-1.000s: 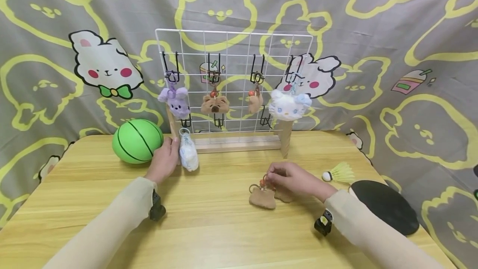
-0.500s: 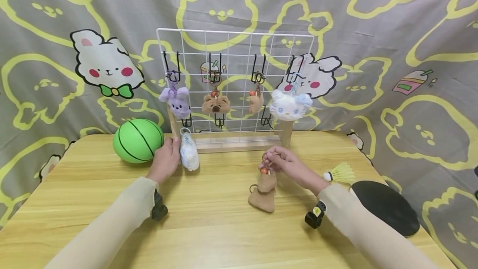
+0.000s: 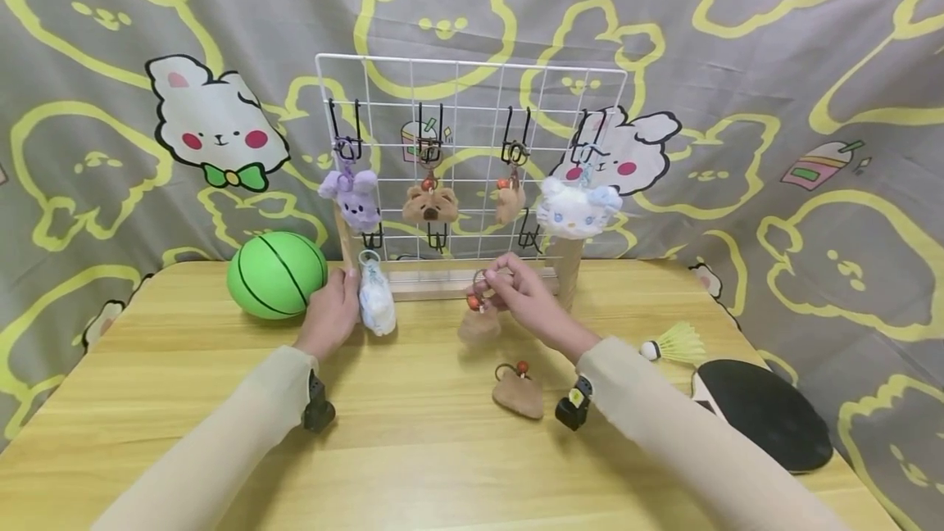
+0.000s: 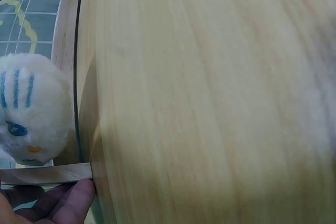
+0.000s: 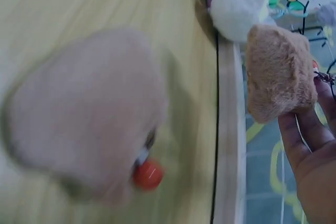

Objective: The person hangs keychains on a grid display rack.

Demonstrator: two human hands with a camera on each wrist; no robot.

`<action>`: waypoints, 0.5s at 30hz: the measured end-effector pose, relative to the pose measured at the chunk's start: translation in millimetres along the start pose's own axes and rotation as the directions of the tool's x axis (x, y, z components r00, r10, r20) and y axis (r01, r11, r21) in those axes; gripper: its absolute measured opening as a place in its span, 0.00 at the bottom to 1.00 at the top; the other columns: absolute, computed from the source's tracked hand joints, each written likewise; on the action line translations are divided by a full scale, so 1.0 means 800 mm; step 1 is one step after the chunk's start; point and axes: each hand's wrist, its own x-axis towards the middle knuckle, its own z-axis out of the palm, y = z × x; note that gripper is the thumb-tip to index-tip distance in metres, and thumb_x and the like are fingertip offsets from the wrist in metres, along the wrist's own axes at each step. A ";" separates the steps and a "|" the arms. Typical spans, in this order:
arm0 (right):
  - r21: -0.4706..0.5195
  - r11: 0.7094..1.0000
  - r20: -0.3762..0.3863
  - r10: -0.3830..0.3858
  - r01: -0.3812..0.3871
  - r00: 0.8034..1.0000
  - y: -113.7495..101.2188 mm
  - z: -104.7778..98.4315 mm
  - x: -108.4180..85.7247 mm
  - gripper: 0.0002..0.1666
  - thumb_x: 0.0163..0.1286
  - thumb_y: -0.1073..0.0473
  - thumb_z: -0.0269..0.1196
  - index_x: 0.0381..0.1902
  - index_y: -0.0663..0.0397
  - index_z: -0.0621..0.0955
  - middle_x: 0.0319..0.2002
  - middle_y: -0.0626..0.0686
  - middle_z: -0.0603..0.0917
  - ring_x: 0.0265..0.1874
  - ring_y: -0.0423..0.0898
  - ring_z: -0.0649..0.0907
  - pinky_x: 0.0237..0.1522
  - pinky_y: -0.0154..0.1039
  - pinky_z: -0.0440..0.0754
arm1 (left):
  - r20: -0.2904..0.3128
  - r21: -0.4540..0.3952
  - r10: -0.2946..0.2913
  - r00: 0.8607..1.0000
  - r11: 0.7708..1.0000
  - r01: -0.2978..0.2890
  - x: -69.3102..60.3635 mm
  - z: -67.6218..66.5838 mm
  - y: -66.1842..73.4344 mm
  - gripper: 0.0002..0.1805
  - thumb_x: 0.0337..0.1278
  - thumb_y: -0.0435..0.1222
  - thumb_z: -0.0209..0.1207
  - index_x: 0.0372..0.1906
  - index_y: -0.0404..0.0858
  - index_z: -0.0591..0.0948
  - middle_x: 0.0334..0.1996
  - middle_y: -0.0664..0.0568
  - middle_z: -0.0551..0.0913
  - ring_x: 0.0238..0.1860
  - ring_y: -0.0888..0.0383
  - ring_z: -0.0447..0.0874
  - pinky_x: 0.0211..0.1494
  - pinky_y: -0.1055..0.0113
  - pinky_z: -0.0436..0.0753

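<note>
My right hand [image 3: 527,301] pinches the ring of a brown plush keychain [image 3: 479,324], which hangs blurred in front of the grid's lower part; its furry body [image 5: 281,74] shows in the right wrist view. A second brown plush keychain [image 3: 519,394] with a red bead lies on the table below. My left hand [image 3: 332,310] rests its fingertips against the wooden leg [image 4: 47,174] of the white wire grid rack [image 3: 472,66]. Just right of that hand hangs a white plush keychain [image 3: 378,306]. Purple [image 3: 357,201], brown bear [image 3: 430,203], side-turned brown [image 3: 510,203] and white cat [image 3: 578,210] keychains hang above.
Lower black hooks [image 3: 437,236] [image 3: 528,228] show on the grid. A green ball [image 3: 276,275] sits beside my left hand. To the right lie a yellow shuttlecock [image 3: 674,344] and a black table-tennis paddle [image 3: 763,415]. A patterned curtain [image 3: 737,64] hangs behind the table.
My right hand has lifted one brown keychain off the table and carried it left and toward the grid. The other brown one stays lying there. My left hand stays at the rack leg.
</note>
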 end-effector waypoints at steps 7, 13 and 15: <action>0.033 0.999 -0.021 0.005 -0.005 1.000 -0.013 0.031 0.028 0.10 0.87 0.61 0.45 0.55 0.62 0.68 0.57 0.74 0.84 0.37 0.39 0.89 0.48 0.36 0.90 | 0.004 0.001 0.002 1.000 1.000 -0.002 -0.001 -0.001 0.002 0.33 0.85 0.53 0.27 0.60 0.29 0.70 0.38 0.35 0.80 0.37 0.42 0.83 0.34 0.55 0.83; 0.039 0.999 -0.089 0.034 -0.031 0.995 -0.019 0.051 0.043 0.09 0.86 0.60 0.46 0.55 0.60 0.68 0.57 0.73 0.84 0.31 0.37 0.86 0.46 0.37 0.91 | -0.008 0.018 0.013 1.000 1.000 -0.013 -0.002 -0.003 0.002 0.32 0.85 0.52 0.27 0.58 0.28 0.70 0.38 0.33 0.80 0.38 0.41 0.82 0.37 0.50 0.84; 0.039 0.999 -0.111 0.029 -0.025 0.993 -0.020 0.055 0.047 0.09 0.87 0.60 0.46 0.55 0.60 0.68 0.56 0.73 0.84 0.31 0.36 0.86 0.45 0.37 0.91 | -0.009 0.020 0.019 1.000 1.000 -0.019 -0.001 -0.003 0.001 0.32 0.85 0.52 0.27 0.57 0.29 0.70 0.38 0.33 0.80 0.38 0.41 0.82 0.38 0.50 0.84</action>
